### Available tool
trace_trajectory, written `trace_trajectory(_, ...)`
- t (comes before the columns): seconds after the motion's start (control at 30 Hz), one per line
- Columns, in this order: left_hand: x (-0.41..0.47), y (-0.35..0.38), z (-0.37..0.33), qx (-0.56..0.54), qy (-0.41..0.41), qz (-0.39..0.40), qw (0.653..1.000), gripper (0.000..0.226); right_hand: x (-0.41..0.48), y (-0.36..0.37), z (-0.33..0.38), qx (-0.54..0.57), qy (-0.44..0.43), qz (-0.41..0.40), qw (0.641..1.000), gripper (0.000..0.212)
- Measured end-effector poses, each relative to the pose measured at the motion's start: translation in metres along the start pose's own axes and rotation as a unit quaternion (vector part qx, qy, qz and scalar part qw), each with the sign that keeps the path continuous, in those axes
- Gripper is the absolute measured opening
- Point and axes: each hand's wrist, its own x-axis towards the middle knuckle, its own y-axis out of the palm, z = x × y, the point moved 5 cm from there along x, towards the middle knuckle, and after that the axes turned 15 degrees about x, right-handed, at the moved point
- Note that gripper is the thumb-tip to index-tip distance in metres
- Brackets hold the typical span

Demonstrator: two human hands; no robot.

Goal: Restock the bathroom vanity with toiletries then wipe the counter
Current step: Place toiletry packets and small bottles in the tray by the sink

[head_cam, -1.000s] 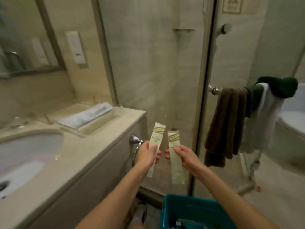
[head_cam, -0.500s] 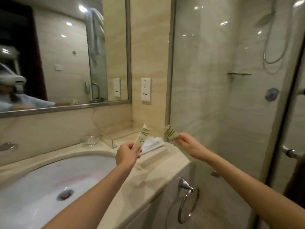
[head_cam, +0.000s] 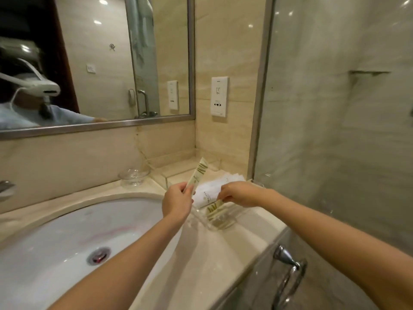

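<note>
My left hand (head_cam: 177, 201) pinches a slim white toiletry packet with green stripes (head_cam: 197, 175), held upright and tilted above the counter. My right hand (head_cam: 238, 193) pinches a second striped packet (head_cam: 214, 209) and holds it down inside a clear acrylic tray (head_cam: 223, 222) at the right end of the beige vanity counter (head_cam: 201, 260). Flat white packets (head_cam: 212, 189) lie in the tray behind my hands.
A white oval sink (head_cam: 67, 238) with a metal drain fills the counter's left. A small clear glass bowl (head_cam: 133, 176) stands by the back wall. A glass shower wall (head_cam: 335, 130) borders the right; a chrome towel ring (head_cam: 288, 278) hangs on the cabinet front.
The view swung from the shower door and bin to the vanity. Both hands carried the packets over the counter; my right hand lowered its packet into the clear tray.
</note>
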Motion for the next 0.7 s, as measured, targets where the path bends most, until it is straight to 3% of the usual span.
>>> trace_trajectory(0.17,0.001,0.009,0.004,0.024,0.019,0.001,1.0,0.022,-0.005,0.017,-0.018,0.105,0.034,-0.015,0.994,0.032)
trace_trajectory(0.27,0.0,0.014,-0.002,0.059,0.035,0.011,0.998,0.024,-0.01,0.022,-0.018,0.116,0.024,0.013,0.993,0.038)
trace_trajectory(0.47,-0.003,0.019,-0.019,0.159,0.051,0.028,0.985,0.029,-0.015,0.018,-0.019,0.16,0.042,-0.012,0.986,0.044)
trace_trajectory(0.53,-0.001,0.024,-0.027,0.195,0.06,0.047,0.978,0.029,-0.016,0.006,-0.024,0.185,0.052,-0.072,0.979,0.039)
trace_trajectory(0.63,0.005,0.035,-0.04,0.225,0.061,0.072,0.97,0.025,-0.025,-0.024,-0.049,0.203,0.078,-0.259,0.941,0.031)
trace_trajectory(0.7,0.006,0.048,-0.049,0.239,0.07,0.083,0.965,0.028,-0.033,-0.03,-0.063,0.18,0.085,-0.309,0.93,0.037)
